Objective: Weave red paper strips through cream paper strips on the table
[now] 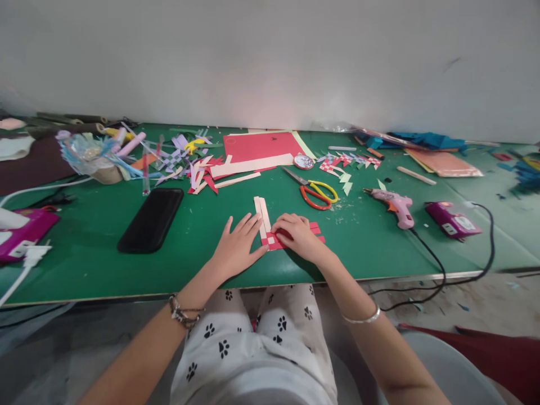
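A small weave of red and pale pink paper strips point(271, 241) lies flat at the table's front. Two pale strips point(262, 216) stick out from it toward the back, and red strip ends point(315, 230) reach out to the right. My left hand point(237, 246) lies flat at its left side, fingers stretched, the thumb tip touching its edge. Over the red strips, my right hand point(297, 236) is bent with its fingers together, pressing on the weave; its palm hides part of the strips. Beyond them rest scissors point(316, 192) with one red and one yellow handle.
A black phone point(151, 220) lies left. Paper scraps point(205, 174) and red sheets point(259, 146) are spread behind. On the right are a pink glue gun point(394, 206), its black cord point(436, 261) hanging over the edge, and a purple power strip point(452, 219).
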Available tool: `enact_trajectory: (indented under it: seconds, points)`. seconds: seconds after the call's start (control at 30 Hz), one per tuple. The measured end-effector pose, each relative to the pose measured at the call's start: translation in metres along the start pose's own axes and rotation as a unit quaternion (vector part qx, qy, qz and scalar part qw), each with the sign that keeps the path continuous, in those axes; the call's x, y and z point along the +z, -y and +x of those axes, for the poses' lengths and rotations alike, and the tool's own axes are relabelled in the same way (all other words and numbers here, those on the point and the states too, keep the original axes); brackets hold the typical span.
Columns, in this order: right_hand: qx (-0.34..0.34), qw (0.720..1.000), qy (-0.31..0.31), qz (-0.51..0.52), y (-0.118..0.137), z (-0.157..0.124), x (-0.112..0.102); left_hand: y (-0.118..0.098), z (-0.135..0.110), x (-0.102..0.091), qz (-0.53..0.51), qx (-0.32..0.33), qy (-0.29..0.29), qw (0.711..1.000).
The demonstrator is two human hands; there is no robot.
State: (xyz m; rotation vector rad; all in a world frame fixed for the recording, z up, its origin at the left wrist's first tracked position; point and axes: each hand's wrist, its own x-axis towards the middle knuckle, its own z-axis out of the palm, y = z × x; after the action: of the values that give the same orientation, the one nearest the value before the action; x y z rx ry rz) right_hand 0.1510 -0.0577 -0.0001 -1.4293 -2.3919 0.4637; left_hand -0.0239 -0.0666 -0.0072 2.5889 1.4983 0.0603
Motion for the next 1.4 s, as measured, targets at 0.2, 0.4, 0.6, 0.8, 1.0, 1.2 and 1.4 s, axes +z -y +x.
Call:
enact_trajectory:
  seconds: [0.2,0.4,0.6,0.8,1.0,1.2,1.4]
  points:
    - [-0.002,1.000,0.002,-0.005,-0.001,0.001,0.001,0.000,0.000,-0.001,-0.002,0.002,0.004,1.000]
    - [0.004,1.000,0.006,-0.024,-0.001,0.001,-0.003,0.003,0.001,0.001,-0.009,0.014,-0.006,1.000]
    - [0.014,0.999,0.041,-0.012,0.003,0.000,-0.015,-0.002,-0.007,-0.003,-0.027,-0.001,-0.040,0.999]
    - [-0.002,0.999,0.044,-0.004,0.002,-0.001,-0.017,-0.005,-0.025,-0.007,-0.019,0.153,0.006,0.988]
    - [0.004,0.999,0.042,0.010,0.006,-0.005,-0.018,0.001,-0.029,-0.004,0.003,0.201,0.025,0.979]
    - [0.011,0.999,0.049,0.004,0.009,-0.005,-0.020,0.005,-0.028,-0.006,0.010,0.202,0.040,0.978]
    - [0.018,0.998,0.065,-0.008,0.013,-0.001,-0.024,0.005,-0.030,-0.008,0.005,0.198,0.063,0.978]
